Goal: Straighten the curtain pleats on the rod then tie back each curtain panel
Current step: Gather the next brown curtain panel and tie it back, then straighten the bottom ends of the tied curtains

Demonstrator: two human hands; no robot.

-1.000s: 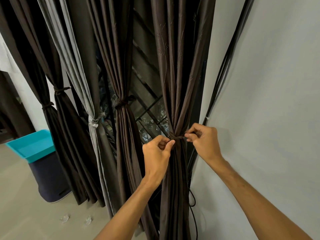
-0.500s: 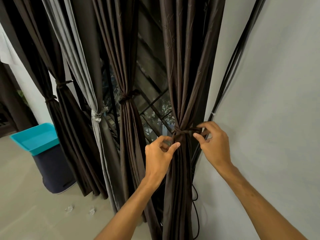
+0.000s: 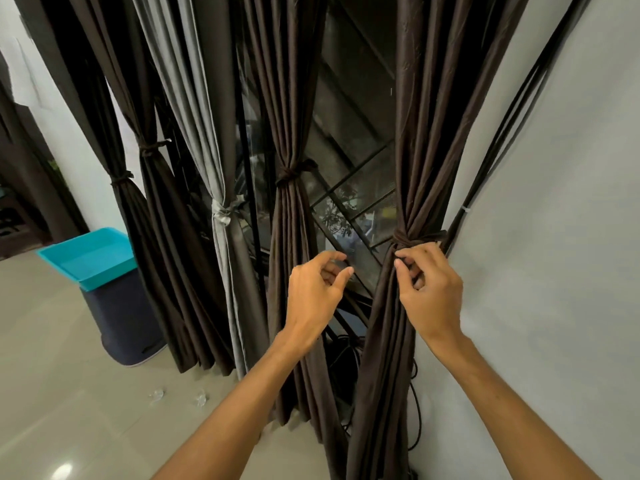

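Rightmost curtain panel (image 3: pixel 426 133): top and hem out of view. Tie-back (image 3: pixel 408 236): lower edge behind right hand (image 3: pixel 427 289); grip unclear. Floor bits (image 3: pixel 156 394): too small to identify.

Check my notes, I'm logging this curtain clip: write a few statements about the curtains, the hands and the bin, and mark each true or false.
1. The brown curtain by the wall has a tie around it. True.
2. Both hands grip that tie. False: the left hand is in the air left of the curtain, holding nothing.
3. The grey curtain is tied too. True.
4. A red bucket stands on the floor. False: the bin there is dark with a turquoise top.
5. The right hand is at the curtain just below the tie. True.
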